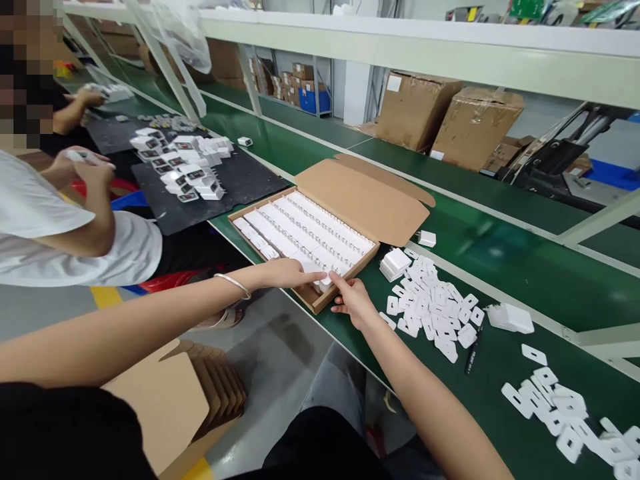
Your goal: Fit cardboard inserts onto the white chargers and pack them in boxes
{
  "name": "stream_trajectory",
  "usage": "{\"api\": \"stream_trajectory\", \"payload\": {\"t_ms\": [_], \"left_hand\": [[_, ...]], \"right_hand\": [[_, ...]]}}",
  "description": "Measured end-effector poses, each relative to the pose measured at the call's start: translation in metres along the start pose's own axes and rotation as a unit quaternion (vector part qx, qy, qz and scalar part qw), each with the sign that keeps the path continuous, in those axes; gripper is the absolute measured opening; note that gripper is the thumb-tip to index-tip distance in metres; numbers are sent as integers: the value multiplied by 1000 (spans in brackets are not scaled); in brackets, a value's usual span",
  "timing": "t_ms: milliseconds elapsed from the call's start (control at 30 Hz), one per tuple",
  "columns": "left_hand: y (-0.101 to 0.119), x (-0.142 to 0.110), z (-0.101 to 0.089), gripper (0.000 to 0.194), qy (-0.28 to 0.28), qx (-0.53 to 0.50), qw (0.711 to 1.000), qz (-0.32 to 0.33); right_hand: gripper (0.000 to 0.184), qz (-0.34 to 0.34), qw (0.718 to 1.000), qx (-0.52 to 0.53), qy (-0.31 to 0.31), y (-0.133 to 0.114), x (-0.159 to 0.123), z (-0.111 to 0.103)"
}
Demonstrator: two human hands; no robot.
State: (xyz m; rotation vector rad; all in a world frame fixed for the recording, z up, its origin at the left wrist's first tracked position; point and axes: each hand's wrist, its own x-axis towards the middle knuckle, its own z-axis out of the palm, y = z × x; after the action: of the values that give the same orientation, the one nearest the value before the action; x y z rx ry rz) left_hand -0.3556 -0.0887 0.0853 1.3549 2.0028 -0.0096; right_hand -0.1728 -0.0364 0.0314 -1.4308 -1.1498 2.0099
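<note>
A shallow cardboard box (301, 301) lies on the green bench with its lid folded back. Rows of white plug adapters (310, 230) fill it, small metal prongs showing between the rows. My left hand (283, 272) reaches over the box's near side, its index finger stretched onto a white adapter (325, 283) in the near right corner. From the right, my right hand (354, 301) touches the same adapter with a fingertip, its other fingers apart by the box's outer wall. The left hand's remaining fingers are partly hidden.
White flat plates with cut-outs (435, 300) lie heaped right of the box, near stacked adapters (395, 264) and a black pen (474, 352). More adapters (185, 167) cover a black mat at left, where co-workers sit. Folded cartons (170, 393) stand below; a shelf (400, 47) overhangs.
</note>
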Motion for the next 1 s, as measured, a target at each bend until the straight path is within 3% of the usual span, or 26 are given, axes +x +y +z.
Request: {"api": "stream_trajectory", "payload": {"t_ms": [167,300,600,1000], "left_hand": [[-13,14,21,76,-12,-136,989,48],[-13,19,31,74,-18,-181,982,47],[-5,12,29,75,-13,-187,982,11],[-6,16,35,77,24,-127,992,-12]], "right_hand": [[48,-8,999,44,-10,5,0,2],[46,-21,996,83,2,6,1,7],[38,-30,997,74,7,8,-2,8],[46,-50,996,66,26,20,6,11]]}}
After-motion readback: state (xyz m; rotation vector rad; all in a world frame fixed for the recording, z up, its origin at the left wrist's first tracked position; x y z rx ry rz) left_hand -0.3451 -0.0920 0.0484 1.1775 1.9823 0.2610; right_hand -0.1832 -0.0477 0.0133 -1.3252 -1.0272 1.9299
